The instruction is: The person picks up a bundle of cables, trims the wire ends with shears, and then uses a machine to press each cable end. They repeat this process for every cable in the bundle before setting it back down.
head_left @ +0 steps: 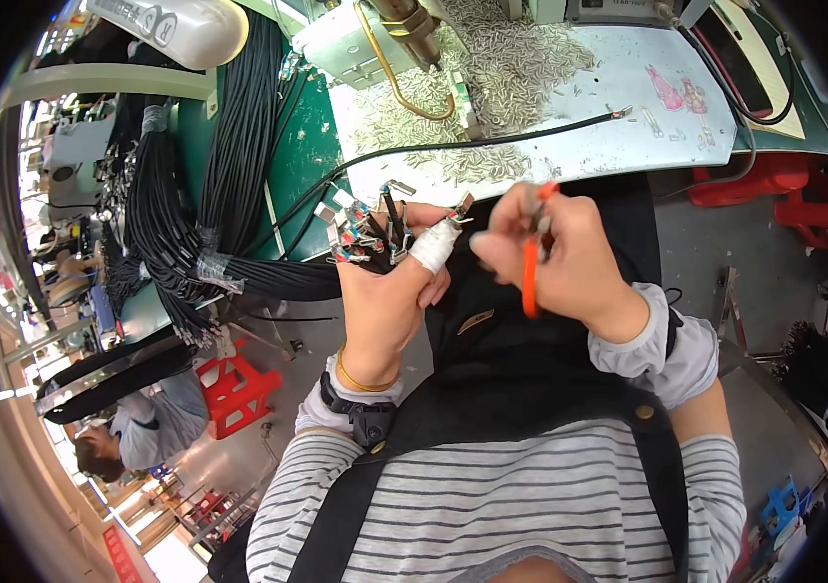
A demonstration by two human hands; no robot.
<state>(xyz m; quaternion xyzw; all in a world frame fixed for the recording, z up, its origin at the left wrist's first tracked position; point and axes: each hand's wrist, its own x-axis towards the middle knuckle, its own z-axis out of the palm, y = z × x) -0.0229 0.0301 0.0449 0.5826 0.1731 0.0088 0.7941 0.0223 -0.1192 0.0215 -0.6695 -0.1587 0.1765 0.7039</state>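
Note:
Black cables [283, 280] run in a thick bundle from the left, and their stripped ends carry shiny metal connectors [344, 233] with small coloured wires. My left hand [370, 316] is closed around these ends. White tape wraps its thumb, which presses near one metal connector [465, 204]. Just to the right, apart from the connector, my right hand [579, 267] is closed on an orange-handled hand tool [529, 277]. Fingers and blur hide the tool's tip, so its exact kind is unclear. Both hands are over my black apron [530, 360], in front of the table edge.
A white board [608, 136] on the green table [312, 131] bears a heap of small metal pieces [521, 73]. One loose black cable [414, 149] crosses it. A machine [346, 44] stands behind. More cable bundles [244, 126], red stools [236, 389] and another person [156, 428] are around.

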